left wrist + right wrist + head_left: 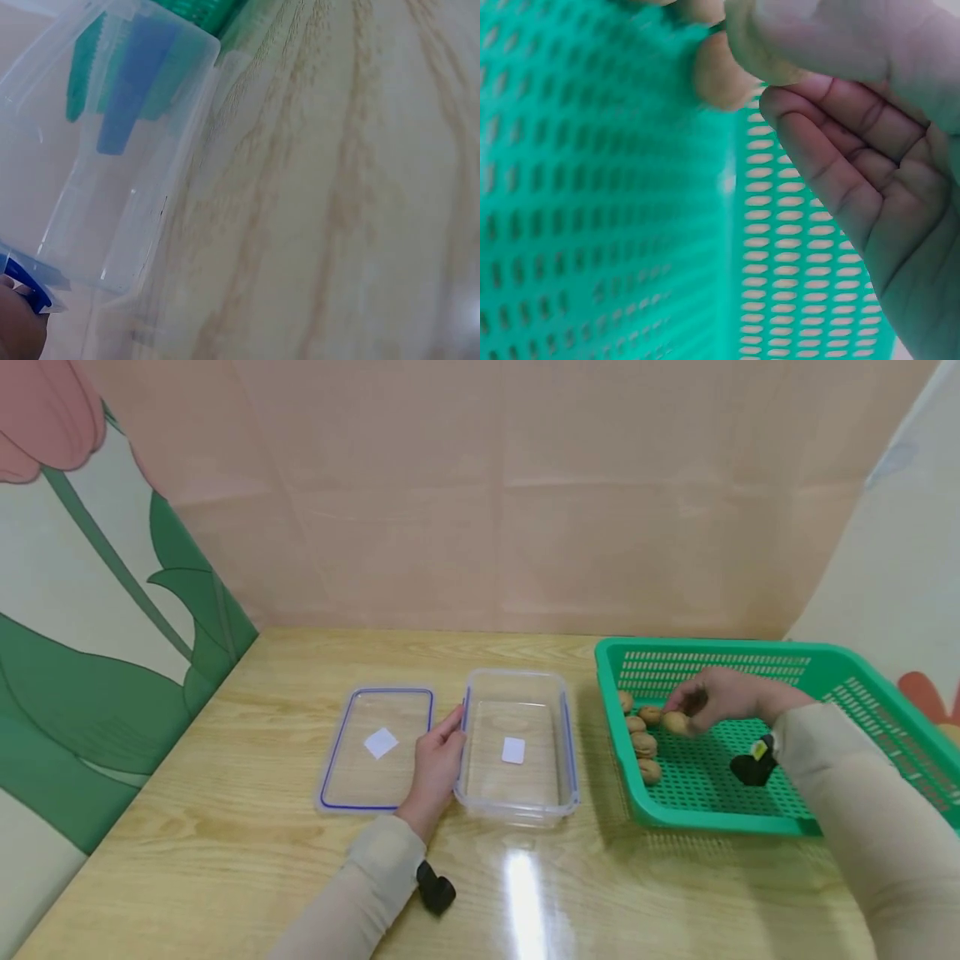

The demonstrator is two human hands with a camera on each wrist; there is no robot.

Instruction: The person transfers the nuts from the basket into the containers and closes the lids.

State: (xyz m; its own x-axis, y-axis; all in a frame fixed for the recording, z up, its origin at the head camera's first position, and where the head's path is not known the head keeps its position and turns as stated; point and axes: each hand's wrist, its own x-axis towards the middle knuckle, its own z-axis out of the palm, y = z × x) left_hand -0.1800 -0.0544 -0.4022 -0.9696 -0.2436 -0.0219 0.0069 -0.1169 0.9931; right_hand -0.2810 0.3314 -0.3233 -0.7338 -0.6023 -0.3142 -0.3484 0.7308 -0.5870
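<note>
In the head view my left hand [437, 764] holds the left side of a clear plastic food container [536, 789], its fingers at the rim. The left wrist view shows a fingertip [21, 326] against the container's blue edge. Inside a green plastic basket [720, 821] at the right, my right hand [720, 697] pinches a walnut [677, 723] between thumb and fingers. Several more walnuts [643, 744] lie along the basket's left wall, just left of that hand. Part of the pinched walnut [761, 56] is hidden behind the thumb in the right wrist view.
A clear lid [348, 789] with a blue seal lies flat left of the container. White square labels mark the lid and container [513, 750]. Everything stands on a wood-grain table [225, 835]. A pinkish covering [495, 510] rises behind the table's far edge.
</note>
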